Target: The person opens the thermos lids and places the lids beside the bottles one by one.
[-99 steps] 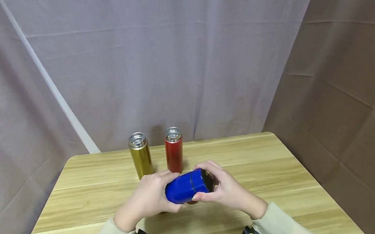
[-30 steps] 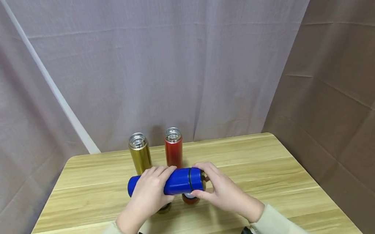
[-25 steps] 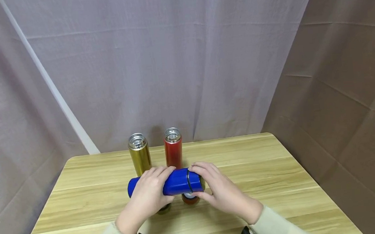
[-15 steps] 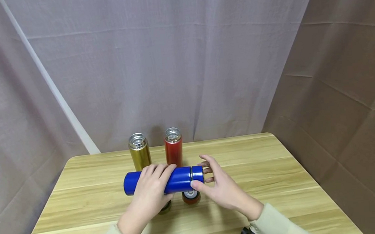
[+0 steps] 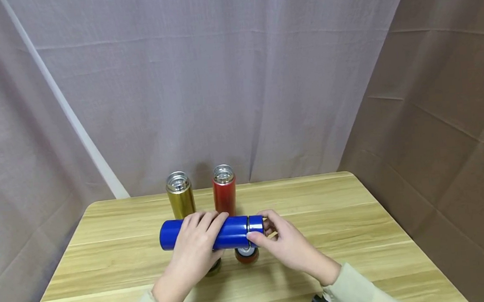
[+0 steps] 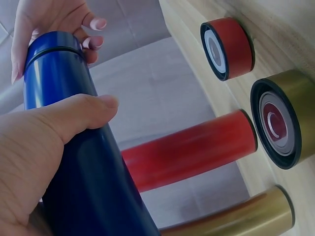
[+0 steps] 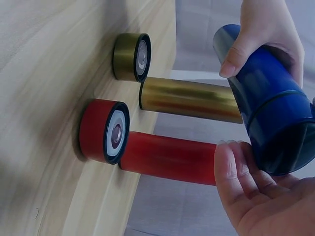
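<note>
A blue thermos [image 5: 231,232] lies sideways in the air above the table, its lid [image 5: 255,224] on its right end with a dark line at the joint. My left hand [image 5: 196,247] grips the body from above, the thumb round the near side in the left wrist view. At the lid, my right hand [image 5: 289,244] has its thumb on the near side and its fingers curled about the end. Behind stand a gold thermos [image 5: 181,201] and a red thermos [image 5: 224,195], both uncapped. Below the blue thermos sit a red lid [image 7: 93,130] and a gold lid [image 7: 125,59], undersides up.
The wooden table [image 5: 351,237] reaches back to a grey curtain [image 5: 219,77]. A brown cloth wall [image 5: 447,106] hangs on the right. Dark straps show at both sleeve cuffs.
The blue thermos has turned from slanting to nearly level and moved left. My right hand loosened around the lid, spread its fingers half a second ago, and closed about it again.
</note>
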`<state>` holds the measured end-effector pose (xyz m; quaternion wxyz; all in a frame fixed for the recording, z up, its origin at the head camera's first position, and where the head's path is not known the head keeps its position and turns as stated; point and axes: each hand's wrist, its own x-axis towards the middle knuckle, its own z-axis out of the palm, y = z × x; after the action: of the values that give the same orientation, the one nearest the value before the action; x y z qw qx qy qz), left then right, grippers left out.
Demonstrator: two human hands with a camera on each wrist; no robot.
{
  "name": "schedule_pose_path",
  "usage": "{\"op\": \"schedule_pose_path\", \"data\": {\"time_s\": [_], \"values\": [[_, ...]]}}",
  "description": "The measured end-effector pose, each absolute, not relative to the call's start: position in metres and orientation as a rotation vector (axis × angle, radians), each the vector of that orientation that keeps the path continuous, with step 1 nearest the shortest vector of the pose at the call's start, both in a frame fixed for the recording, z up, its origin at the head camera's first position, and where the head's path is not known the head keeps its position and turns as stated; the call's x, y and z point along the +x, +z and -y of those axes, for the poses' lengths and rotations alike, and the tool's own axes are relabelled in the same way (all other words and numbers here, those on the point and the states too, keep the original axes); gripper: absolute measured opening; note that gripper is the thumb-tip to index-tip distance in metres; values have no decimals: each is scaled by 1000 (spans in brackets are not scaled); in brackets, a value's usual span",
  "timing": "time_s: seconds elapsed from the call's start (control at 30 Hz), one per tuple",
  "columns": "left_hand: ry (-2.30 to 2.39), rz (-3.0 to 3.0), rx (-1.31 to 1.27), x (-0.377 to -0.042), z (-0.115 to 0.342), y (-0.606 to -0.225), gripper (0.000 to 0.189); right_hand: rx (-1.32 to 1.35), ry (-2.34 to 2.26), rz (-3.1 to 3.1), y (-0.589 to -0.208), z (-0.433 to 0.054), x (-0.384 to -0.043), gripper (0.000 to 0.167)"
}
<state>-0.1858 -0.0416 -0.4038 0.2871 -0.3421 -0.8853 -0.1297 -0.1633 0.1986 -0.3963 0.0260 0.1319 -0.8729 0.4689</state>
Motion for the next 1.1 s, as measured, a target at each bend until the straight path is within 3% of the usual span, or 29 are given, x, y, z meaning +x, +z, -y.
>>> {"op": "schedule_pose_path", "data": {"time_s": [0.43, 0.83, 1.1], "values": [[-383, 2385, -924, -188, 45, -405, 81, 603, 1416, 2645, -397, -199, -162, 62], [-391, 2398, -925, -188, 48, -406, 80, 791, 1254, 2602, -401, -200, -162, 65], [-483, 2484, -932, -186, 48, -405, 79, 973, 814, 2502, -402, -199, -162, 74]]}}
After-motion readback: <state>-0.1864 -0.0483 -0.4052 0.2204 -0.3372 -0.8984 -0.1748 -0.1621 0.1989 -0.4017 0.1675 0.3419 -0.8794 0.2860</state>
